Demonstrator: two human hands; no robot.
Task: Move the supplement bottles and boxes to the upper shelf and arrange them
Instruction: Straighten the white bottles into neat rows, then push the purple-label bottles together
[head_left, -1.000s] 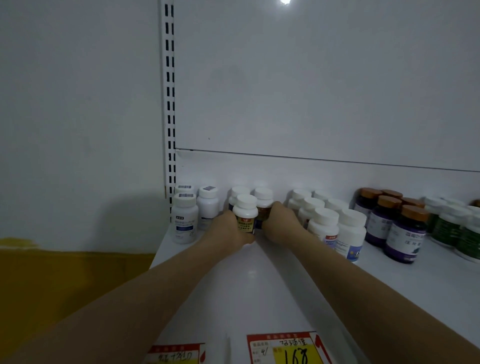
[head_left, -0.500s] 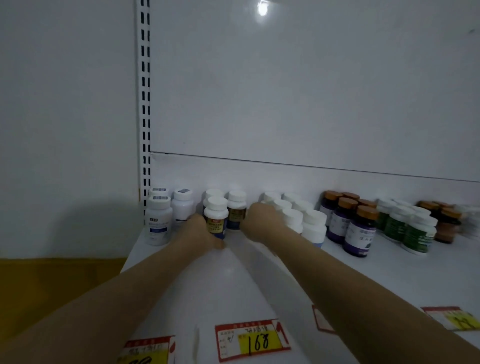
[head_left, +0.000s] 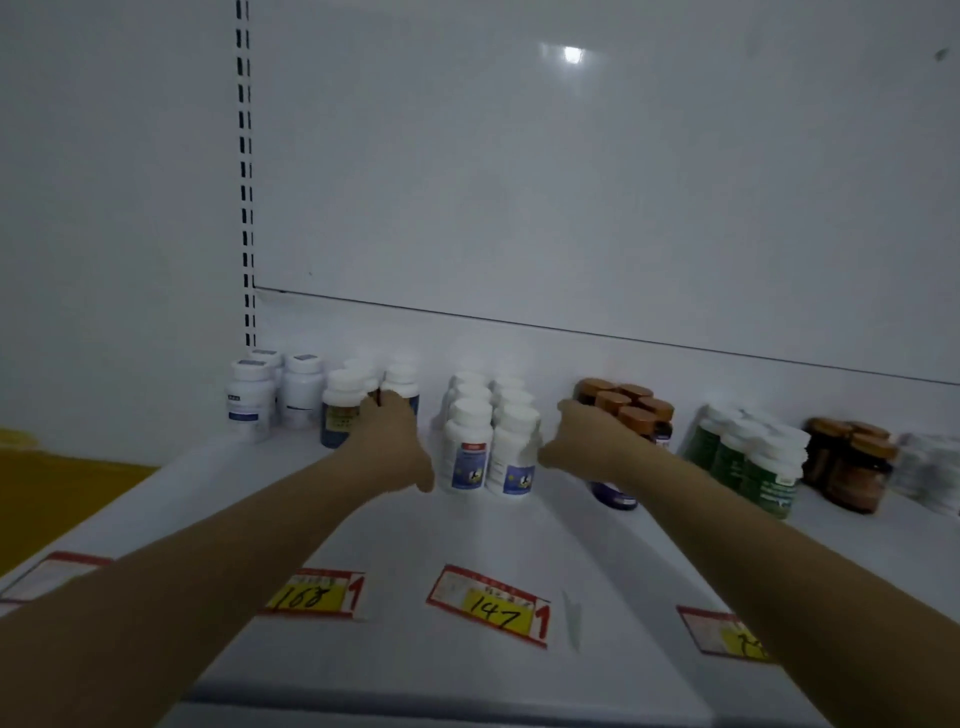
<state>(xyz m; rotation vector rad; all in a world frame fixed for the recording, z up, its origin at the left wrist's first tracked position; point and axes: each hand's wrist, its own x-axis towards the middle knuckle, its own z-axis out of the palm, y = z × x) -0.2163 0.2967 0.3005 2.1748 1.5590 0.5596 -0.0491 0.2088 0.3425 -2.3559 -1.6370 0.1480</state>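
Inspector: White shelving fills the head view: a plain back panel (head_left: 571, 182), a slotted upright (head_left: 247, 182) at its 9 o'clock edge, and a yellow wall band (head_left: 52, 488) at 8 o'clock of the frame.

Clerk: Stock position?

Inspector: All bottles stand upright in clusters along the rear of the shelf (head_left: 467, 540). From 9 o'clock toward 3: white bottles (head_left: 252, 400), dark blue bottles (head_left: 337, 415) with white caps, blue-label bottles (head_left: 488, 447) in two files, brown-capped purple bottles (head_left: 628, 405), green bottles (head_left: 753, 462), amber bottles (head_left: 852, 467). Items at the 3 o'clock edge are too blurred to identify.

Clerk: Hands?

Inspector: Both arms reach in from 6 o'clock. The left hand (head_left: 387, 441) is against the dark blue bottles, at 9 o'clock of the blue-label bottles. The right hand (head_left: 587, 441) lies over the front of the brown-capped purple bottles, at 3 o'clock of the blue-label bottles; one bottle's base shows beneath the wrist. Both hands are seen from the back with the fingers mostly hidden. I cannot tell whether either is grasping or merely touching.

Clerk: Front edge?

Inspector: Price tags lie flat toward 6 o'clock: the 168 tag (head_left: 311, 595) and the 147 tag (head_left: 491, 608).
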